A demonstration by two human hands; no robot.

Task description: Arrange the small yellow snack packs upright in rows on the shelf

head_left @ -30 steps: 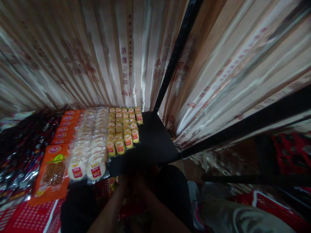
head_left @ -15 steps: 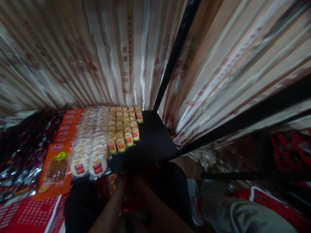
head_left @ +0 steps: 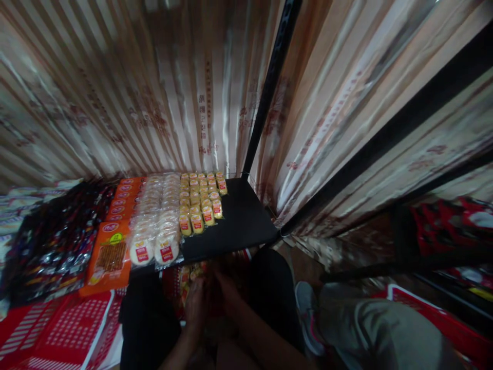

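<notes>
Below the front edge of a black shelf [head_left: 242,216], my left hand [head_left: 195,300] and my right hand [head_left: 228,288] are close together over a red basket [head_left: 169,288]. Small yellow wrapped snack packs [head_left: 188,275] lie in the basket beside my left hand. Deep shadow hides the fingers of both hands, and I cannot make out whether they hold anything. Rows of yellow wrapped cakes [head_left: 196,221] stand on the shelf above, beside two rows of round white wrapped crackers [head_left: 166,247].
Orange snack bags [head_left: 110,252] and dark shiny packets [head_left: 57,241] fill the shelf's left part. A red basket [head_left: 73,329] sits below them. Black posts [head_left: 265,108] and a pleated curtain [head_left: 173,103] stand behind. At right are another person's leg [head_left: 377,329] and shoe [head_left: 308,313].
The view has shifted slightly, so the shelf goods appear farther right. My hands show a little more, with the packs in the basket more visible beside my left hand.
</notes>
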